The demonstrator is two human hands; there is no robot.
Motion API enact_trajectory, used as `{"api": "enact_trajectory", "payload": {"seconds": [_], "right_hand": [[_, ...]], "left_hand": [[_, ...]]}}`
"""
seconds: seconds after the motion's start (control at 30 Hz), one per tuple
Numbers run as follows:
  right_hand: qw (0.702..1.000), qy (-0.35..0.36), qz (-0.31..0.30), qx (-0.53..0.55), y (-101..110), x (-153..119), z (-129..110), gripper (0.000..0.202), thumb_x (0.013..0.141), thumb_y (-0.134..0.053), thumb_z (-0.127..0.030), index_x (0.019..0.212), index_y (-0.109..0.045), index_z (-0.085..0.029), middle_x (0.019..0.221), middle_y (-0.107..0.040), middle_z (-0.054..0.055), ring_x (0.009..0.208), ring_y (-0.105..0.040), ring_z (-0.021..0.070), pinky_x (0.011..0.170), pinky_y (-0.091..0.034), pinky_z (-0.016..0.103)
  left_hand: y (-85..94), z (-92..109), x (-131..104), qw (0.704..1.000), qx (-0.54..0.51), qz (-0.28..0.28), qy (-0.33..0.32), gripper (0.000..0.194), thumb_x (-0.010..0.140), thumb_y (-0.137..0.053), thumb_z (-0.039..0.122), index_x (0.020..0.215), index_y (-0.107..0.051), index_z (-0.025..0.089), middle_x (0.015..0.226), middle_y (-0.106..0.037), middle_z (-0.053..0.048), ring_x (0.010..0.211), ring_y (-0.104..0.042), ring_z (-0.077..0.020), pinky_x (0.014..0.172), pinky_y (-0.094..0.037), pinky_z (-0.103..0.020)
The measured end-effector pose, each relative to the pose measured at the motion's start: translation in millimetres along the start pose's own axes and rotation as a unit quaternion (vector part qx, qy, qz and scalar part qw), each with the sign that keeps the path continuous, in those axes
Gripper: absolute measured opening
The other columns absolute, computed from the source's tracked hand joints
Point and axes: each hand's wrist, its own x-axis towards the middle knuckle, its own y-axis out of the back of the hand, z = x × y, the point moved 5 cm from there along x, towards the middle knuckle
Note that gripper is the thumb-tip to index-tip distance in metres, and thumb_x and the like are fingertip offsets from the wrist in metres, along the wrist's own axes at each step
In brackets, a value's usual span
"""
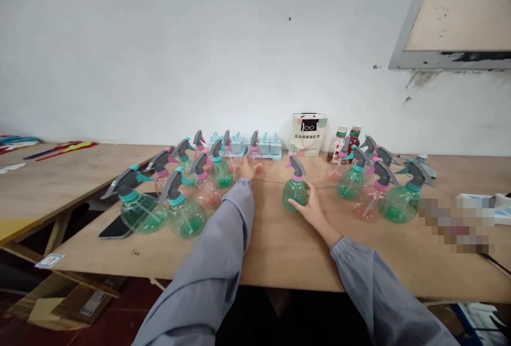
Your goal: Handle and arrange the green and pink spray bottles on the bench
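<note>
My right hand (pixel 311 205) is wrapped round the lower side of a green spray bottle (pixel 294 196) with a pink collar and grey head, upright on the table. Farther back, my left hand (pixel 249 169) closes about the base of a pink spray bottle (pixel 255 155); its fingers are partly hidden. Left of that hand stand several pink and green spray bottles, among them a green one (pixel 187 219) with a teal collar at the front. Another group stands to the right, with a green bottle (pixel 399 205) and a pink bottle (pixel 369 205) foremost.
Light-blue moulds (pixel 271 146) and a paper bag (pixel 307 136) stand along the wall, with two labelled bottles (pixel 340 141) beside them. A phone (pixel 116 228) lies under the left group. A power strip (pixel 475 205) is at right. Another table (pixel 59 175) adjoins at left.
</note>
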Motion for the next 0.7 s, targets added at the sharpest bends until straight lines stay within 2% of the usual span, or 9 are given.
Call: {"api": "enact_trajectory", "payload": {"seconds": [0.13, 0.2, 0.27, 0.33, 0.4, 0.43, 0.53, 0.63, 0.7], "right_hand": [[1.0, 0.016, -0.021, 0.0, -5.7, -4.3, -14.0, 0.082, 0.071, -0.08, -0.052, 0.137, -0.041, -0.022, 0.138, -0.053, 0.016, 0.129, -0.053, 0.0334, 0.109, -0.045, 0.057], [1.0, 0.017, -0.022, -0.002, -6.5, -4.9, -18.4, 0.081, 0.072, -0.08, -0.051, 0.137, -0.041, -0.022, 0.138, -0.053, 0.017, 0.129, -0.054, 0.0337, 0.109, -0.046, 0.058], [1.0, 0.015, -0.013, -0.001, -6.9, -5.5, -20.6, 0.082, 0.071, -0.08, -0.052, 0.136, -0.041, -0.021, 0.138, -0.053, 0.018, 0.129, -0.054, 0.0341, 0.11, -0.045, 0.058], [1.0, 0.007, -0.005, 0.002, -8.8, -7.1, -21.1, 0.083, 0.071, -0.079, -0.055, 0.137, -0.04, -0.021, 0.138, -0.053, 0.018, 0.13, -0.053, 0.0342, 0.111, -0.044, 0.058], [1.0, 0.0, -0.006, 0.004, -13.7, -10.2, -20.7, 0.084, 0.072, -0.078, -0.056, 0.138, -0.038, -0.023, 0.139, -0.053, 0.018, 0.131, -0.054, 0.034, 0.11, -0.045, 0.057], [1.0, -0.001, -0.01, 0.002, -17.4, -12.4, -20.6, 0.085, 0.072, -0.078, -0.057, 0.139, -0.037, -0.023, 0.138, -0.054, 0.018, 0.13, -0.054, 0.034, 0.11, -0.045, 0.057], [1.0, 0.014, -0.023, -0.013, -30.0, -20.3, -23.1, 0.091, 0.07, -0.08, -0.058, 0.141, -0.035, -0.023, 0.138, -0.054, 0.019, 0.13, -0.055, 0.0361, 0.109, -0.046, 0.059], [0.997, 0.039, -0.068, -0.02, -39.3, -26.6, -34.4, 0.092, 0.071, -0.08, -0.057, 0.143, -0.035, -0.021, 0.139, -0.054, 0.02, 0.128, -0.057, 0.0363, 0.105, -0.049, 0.058], [0.989, 0.075, -0.126, -0.029, -36.8, -27.0, -49.9, 0.082, 0.075, -0.078, -0.056, 0.14, -0.041, -0.023, 0.135, -0.057, 0.017, 0.125, -0.06, 0.0343, 0.104, -0.051, 0.055]], "left_hand": [[0.5, 11.3, -14.1, 0.999, 0.012, 0.038, 0.031, 0.086, 0.073, -0.082, 0.028, 0.144, -0.036, 0.013, 0.152, -0.042, -0.027, 0.145, -0.037, -0.0388, 0.117, -0.029, -0.055], [2.6, 20.6, -38.1, 0.995, -0.012, 0.095, 0.032, 0.076, 0.084, -0.072, 0.037, 0.146, -0.034, 0.014, 0.156, -0.037, -0.025, 0.148, -0.033, -0.036, 0.118, -0.027, -0.053], [2.9, 31.9, -69.3, 0.989, -0.078, 0.124, 0.007, 0.058, 0.095, -0.054, 0.046, 0.144, -0.037, 0.018, 0.153, -0.042, -0.02, 0.144, -0.04, -0.0304, 0.119, -0.029, -0.049], [-2.1, 51.0, -100.2, 0.985, -0.141, 0.065, -0.077, 0.051, 0.098, -0.045, 0.048, 0.14, -0.041, 0.021, 0.147, -0.049, -0.016, 0.14, -0.046, -0.026, 0.118, -0.033, -0.044], [-8.0, 73.5, -128.0, 0.976, -0.14, -0.024, -0.163, 0.062, 0.089, -0.061, 0.05, 0.141, -0.042, 0.022, 0.15, -0.046, -0.015, 0.144, -0.041, -0.027, 0.121, -0.028, -0.044], [-9.4, 82.5, -138.6, 0.974, -0.131, -0.048, -0.179, 0.073, 0.081, -0.071, 0.05, 0.142, -0.042, 0.022, 0.152, -0.043, -0.015, 0.146, -0.038, -0.0291, 0.123, -0.025, -0.045], [-10.2, 102.0, -155.6, 0.976, -0.126, -0.065, -0.162, 0.096, 0.062, -0.088, 0.042, 0.143, -0.041, 0.023, 0.149, -0.045, -0.016, 0.146, -0.036, -0.0342, 0.123, -0.023, -0.05], [-8.5, 109.5, -157.3, 0.979, -0.153, -0.055, -0.124, 0.08, 0.066, -0.085, 0.033, 0.136, -0.047, 0.023, 0.135, -0.056, -0.013, 0.136, -0.048, -0.0318, 0.118, -0.033, -0.049], [-4.1, 106.8, -153.4, 0.978, -0.175, -0.05, -0.097, 0.062, 0.071, -0.079, 0.027, 0.127, -0.054, 0.022, 0.125, -0.062, -0.012, 0.126, -0.056, -0.0289, 0.113, -0.039, -0.047]]}}
